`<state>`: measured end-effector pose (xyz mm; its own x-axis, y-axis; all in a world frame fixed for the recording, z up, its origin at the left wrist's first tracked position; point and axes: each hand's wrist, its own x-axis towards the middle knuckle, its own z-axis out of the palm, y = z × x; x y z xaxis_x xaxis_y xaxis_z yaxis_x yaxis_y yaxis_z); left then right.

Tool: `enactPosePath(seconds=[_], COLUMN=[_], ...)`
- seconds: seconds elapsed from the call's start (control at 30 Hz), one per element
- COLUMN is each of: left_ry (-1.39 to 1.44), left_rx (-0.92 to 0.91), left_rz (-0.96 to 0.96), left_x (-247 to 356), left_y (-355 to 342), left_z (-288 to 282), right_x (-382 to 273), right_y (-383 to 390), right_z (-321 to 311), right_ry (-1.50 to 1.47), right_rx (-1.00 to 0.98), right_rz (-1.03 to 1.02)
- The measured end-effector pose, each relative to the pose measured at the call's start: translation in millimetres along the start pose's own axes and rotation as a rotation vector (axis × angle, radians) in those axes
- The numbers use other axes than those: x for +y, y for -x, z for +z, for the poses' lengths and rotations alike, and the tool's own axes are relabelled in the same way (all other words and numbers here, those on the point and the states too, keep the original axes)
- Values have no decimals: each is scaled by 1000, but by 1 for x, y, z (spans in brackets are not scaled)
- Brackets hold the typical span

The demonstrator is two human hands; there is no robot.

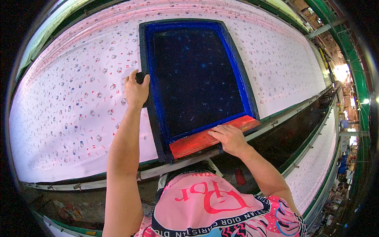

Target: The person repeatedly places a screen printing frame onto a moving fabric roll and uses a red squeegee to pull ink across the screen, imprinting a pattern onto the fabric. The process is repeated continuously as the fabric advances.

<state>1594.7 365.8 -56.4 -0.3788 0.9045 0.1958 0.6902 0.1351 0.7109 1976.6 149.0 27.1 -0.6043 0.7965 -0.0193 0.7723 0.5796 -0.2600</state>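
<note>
A large screen-printing frame [241, 75] lies over white patterned fabric [92, 93]. Its mesh [195, 79] is nearly black, bordered in bright blue. On the frame's left side, my left hand [136, 91] is closed around a black handle [141, 77], thumb and fingers on either side of it. A red-orange bar [191, 143] runs across the near end of the frame. Over this bar my right hand [231, 139] is closed, its fingers resting on top and the palm by the near edge. The thumb of that hand is mostly hidden.
The fabric, dotted with small figures, covers a long table with a metal rail [79, 185] along its near edge. Pink ripples cross its far side. Another fabric-covered table [316, 152] stands to the right. Green beams [353, 59] and clutter [347, 166] line the far right.
</note>
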Motion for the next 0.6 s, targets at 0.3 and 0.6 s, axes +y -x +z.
enactPosePath(seconds=[0.3, 0.6], left_ry=[-116, -139], left_rx=[152, 152], left_rz=[119, 95], left_x=[-19, -14], left_y=[-5, -1], left_z=[8, 3], right_x=[61, 167], right_y=[-101, -287], right_z=[19, -3], right_ry=[94, 92], right_rx=[204, 205], right_rz=[-51, -7])
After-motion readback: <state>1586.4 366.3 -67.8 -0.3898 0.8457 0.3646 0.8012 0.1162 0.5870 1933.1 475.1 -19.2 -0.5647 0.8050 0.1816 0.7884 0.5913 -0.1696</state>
